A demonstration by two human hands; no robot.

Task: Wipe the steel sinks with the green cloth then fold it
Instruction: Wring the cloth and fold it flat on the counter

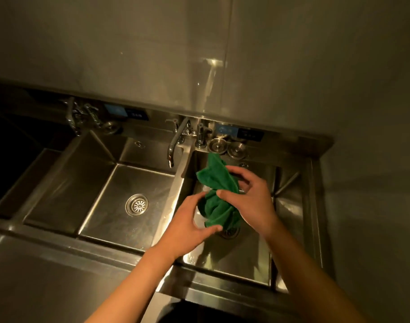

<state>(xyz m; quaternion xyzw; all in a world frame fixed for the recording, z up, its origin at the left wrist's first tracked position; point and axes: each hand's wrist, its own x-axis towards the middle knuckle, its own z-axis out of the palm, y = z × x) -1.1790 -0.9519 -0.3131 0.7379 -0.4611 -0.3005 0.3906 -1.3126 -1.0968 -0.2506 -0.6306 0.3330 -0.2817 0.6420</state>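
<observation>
You hold the green cloth (216,197) bunched up above the right sink (232,259), over its drain. Your left hand (187,227) curls round the cloth's lower part, and your right hand (252,201) pinches the upper part between thumb and fingers. The left sink (99,194) lies alongside.

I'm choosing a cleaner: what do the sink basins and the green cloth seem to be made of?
Sink basins: likely stainless steel with a brushed finish, showing soft reflections and streaky glare. Green cloth: probably microfibre or terry; it looks matte and fuzzy and hangs in limp folds.
</observation>
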